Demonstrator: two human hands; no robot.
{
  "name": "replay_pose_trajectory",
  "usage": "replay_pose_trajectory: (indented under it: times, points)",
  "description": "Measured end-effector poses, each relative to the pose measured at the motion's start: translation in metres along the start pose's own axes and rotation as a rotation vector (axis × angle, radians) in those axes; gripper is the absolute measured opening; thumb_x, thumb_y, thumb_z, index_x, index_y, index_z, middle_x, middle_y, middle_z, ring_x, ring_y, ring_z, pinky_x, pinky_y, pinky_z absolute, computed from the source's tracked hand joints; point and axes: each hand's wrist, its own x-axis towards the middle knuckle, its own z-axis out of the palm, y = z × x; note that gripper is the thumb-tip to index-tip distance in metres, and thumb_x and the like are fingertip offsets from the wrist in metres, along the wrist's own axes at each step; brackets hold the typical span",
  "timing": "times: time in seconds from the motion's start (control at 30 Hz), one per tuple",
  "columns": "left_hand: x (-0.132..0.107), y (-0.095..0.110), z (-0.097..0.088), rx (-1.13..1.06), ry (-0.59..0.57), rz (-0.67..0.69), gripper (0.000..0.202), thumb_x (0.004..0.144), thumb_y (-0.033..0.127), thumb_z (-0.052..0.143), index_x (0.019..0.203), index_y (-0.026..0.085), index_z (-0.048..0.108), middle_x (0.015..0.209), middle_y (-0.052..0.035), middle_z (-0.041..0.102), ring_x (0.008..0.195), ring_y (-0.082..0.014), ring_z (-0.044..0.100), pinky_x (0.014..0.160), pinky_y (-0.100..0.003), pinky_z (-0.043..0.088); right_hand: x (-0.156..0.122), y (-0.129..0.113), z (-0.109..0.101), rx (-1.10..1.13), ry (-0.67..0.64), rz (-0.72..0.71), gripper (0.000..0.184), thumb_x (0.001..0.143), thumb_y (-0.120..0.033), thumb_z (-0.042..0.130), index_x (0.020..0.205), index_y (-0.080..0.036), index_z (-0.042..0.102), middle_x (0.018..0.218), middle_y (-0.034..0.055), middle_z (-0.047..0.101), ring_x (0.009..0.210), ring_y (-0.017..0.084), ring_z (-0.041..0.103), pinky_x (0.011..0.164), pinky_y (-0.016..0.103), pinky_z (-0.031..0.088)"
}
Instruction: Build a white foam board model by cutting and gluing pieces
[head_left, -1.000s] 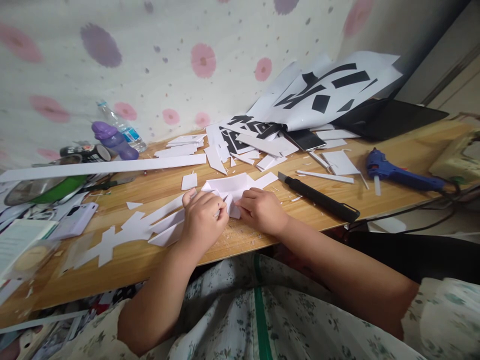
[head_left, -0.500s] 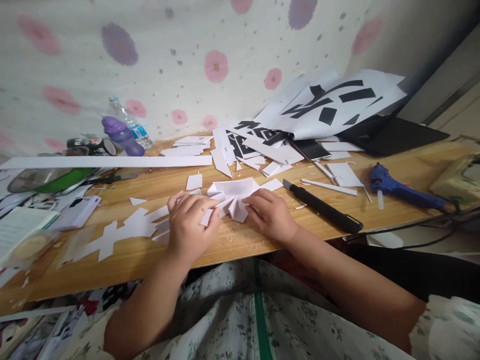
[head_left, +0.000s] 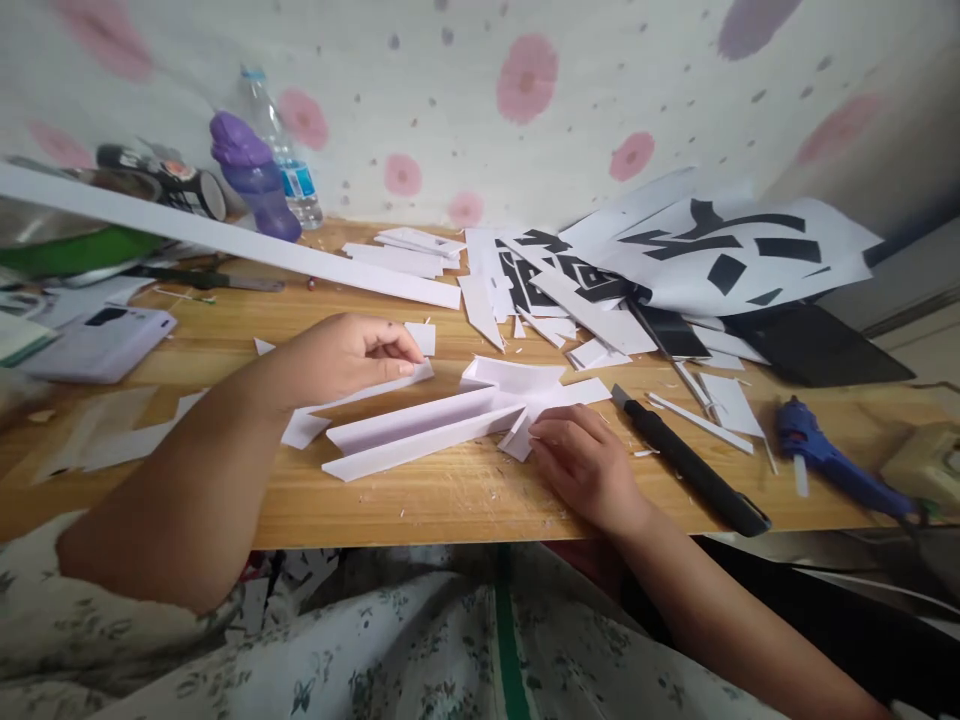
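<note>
A white folded board model [head_left: 420,425] lies on the wooden table, with a long channel-shaped arm to the left and shorter raised flaps at its right end. My right hand [head_left: 589,465] is closed at those flaps, fingertips against the lower right one. My left hand [head_left: 349,355] is away from the model, above and left of its channel. Its fingers are loosely bent and apart, with nothing visible gripped. They hover over or touch the end of a flat white strip [head_left: 375,386]; contact is unclear. Just beyond the fingertips lies a small white square [head_left: 421,338].
A black utility knife [head_left: 690,460] and a blue glue gun [head_left: 832,455] lie to the right. White offcuts [head_left: 600,310] and patterned sheets [head_left: 720,240] pile up behind. A long white strip [head_left: 225,240], purple bottle [head_left: 251,180], clear bottle [head_left: 296,170] and phone [head_left: 109,340] are left.
My left hand has let go of the model and moved left and back, uncovering its long channel. My right hand has stayed at the flaps. The view has shifted.
</note>
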Motion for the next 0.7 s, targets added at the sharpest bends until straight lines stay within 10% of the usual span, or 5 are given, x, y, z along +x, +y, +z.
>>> replay_pose_trajectory:
  times: [0.7]
  points:
    - [-0.012, 0.009, 0.016, -0.165, -0.410, -0.109, 0.030, 0.087, 0.044, 0.050, 0.111, 0.037, 0.067, 0.110, 0.0099, 0.070, 0.088, -0.0156, 0.065, 0.071, -0.017, 0.046, 0.013, -0.001, -0.010, 0.044, -0.182, -0.010, 0.017, 0.078, -0.006, 0.062, 0.091, -0.017, 0.066, 0.086, 0.0085, 0.072, 0.081, 0.020, 0.065, 0.074, 0.038, 0.055]
